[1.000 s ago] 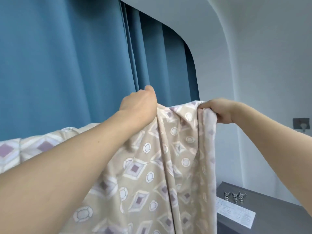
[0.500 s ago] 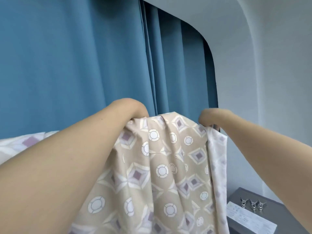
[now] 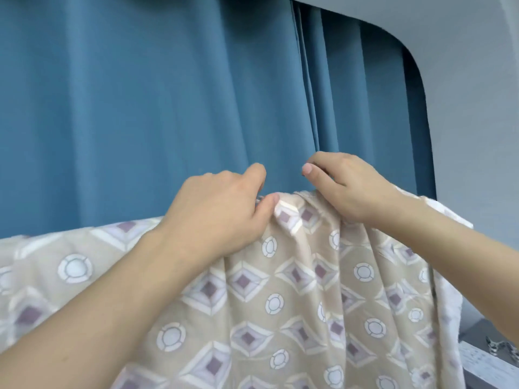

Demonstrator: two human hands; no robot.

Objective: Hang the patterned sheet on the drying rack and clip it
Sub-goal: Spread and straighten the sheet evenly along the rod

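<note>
Beige diamond-and-circle patterned cotton sheet (image 3: 280,290): draped at 6 o'clock, top edge now pinched by left hand (image 3: 222,211) and right hand (image 3: 342,186), brought close together since 1 second ago; clipping judged pending.

A home room: blue curtains (image 3: 168,108), pale plastered wall (image 3: 477,108).

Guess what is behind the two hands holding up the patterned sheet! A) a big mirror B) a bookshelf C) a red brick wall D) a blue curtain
D: a blue curtain hangs behind the left hand and right hand gripping the patterned sheet.
</note>
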